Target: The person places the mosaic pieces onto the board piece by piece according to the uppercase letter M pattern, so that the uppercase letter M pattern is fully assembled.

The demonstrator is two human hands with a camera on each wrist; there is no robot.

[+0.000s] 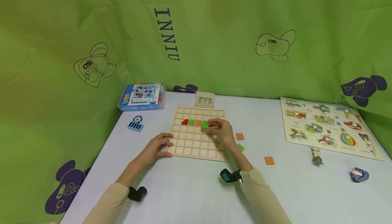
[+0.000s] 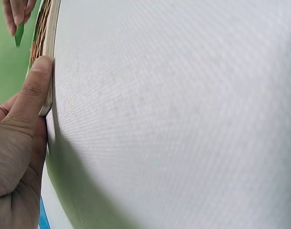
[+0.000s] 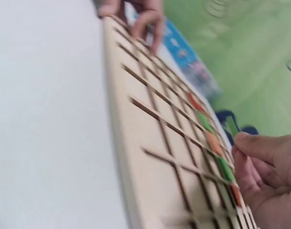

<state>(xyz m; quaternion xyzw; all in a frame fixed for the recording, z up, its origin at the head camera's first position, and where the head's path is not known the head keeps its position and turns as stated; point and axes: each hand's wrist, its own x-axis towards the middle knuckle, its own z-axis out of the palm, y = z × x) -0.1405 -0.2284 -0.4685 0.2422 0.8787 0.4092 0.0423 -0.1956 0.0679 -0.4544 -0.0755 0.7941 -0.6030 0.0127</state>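
Observation:
A square wooden grid board (image 1: 190, 142) lies on the table, with a row of coloured tiles set in its upper cells. The row runs from a red rounded tile (image 1: 185, 122) to a green tile (image 1: 191, 122) and an orange tile (image 1: 199, 123); the right wrist view shows another green tile (image 3: 226, 169) and a reddish tile (image 3: 236, 195) further along. My right hand (image 1: 221, 130) pinches a loose green square tile (image 1: 205, 125) above this row. At the board's near left corner, my left hand (image 1: 154, 148) holds the edge between thumb and fingers.
Right of the board lie orange tiles (image 1: 269, 160) and a green tile (image 1: 241, 147). Behind it stands a small pattern card (image 1: 205, 99). A plastic box (image 1: 141, 97) and blue pieces (image 1: 135, 126) are at left, a picture puzzle board (image 1: 330, 125) at right.

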